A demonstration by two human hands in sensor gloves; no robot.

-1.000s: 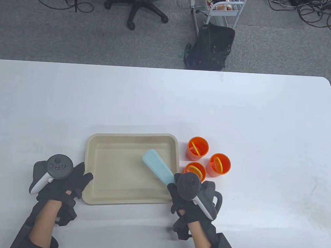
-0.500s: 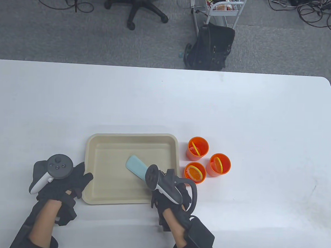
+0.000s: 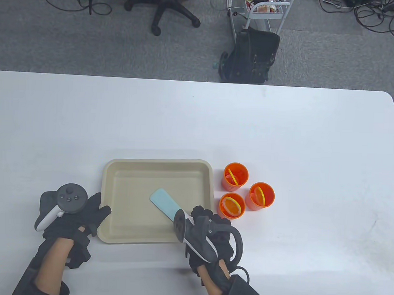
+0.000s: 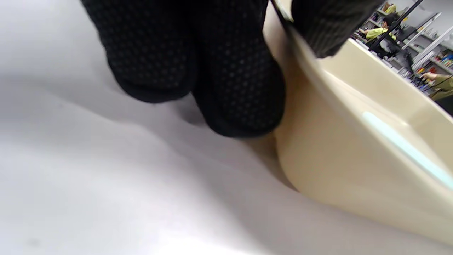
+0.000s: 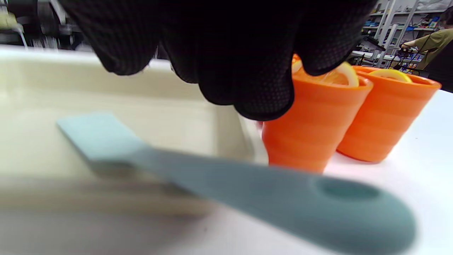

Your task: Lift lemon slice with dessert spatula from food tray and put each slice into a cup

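The pale blue dessert spatula point(image 3: 164, 202) lies with its blade inside the beige food tray point(image 3: 157, 161) and its handle over the near right rim. My right hand point(image 3: 210, 220) hovers just above the handle; in the right wrist view its fingers point(image 5: 226, 71) hang clear of the spatula point(image 5: 212, 180). No slices are in the tray. Three orange cups stand to the right of the tray, at the back point(image 3: 236, 176), right point(image 3: 261, 196) and front point(image 3: 232, 205), each with a lemon slice inside. My left hand point(image 3: 94, 211) rests on the table, its fingers point(image 4: 240, 88) against the tray's left wall point(image 4: 336, 170).
The white table point(image 3: 198, 121) stretches wide behind and to both sides of the tray. Beyond its far edge are an office chair point(image 3: 163, 7), a black bag point(image 3: 252, 56) and a wire cart point(image 3: 263, 11) on grey carpet.
My right hand swung left from the cups to the tray, laid the spatula down in it, then let go and drew back a little. The left hand stayed put.
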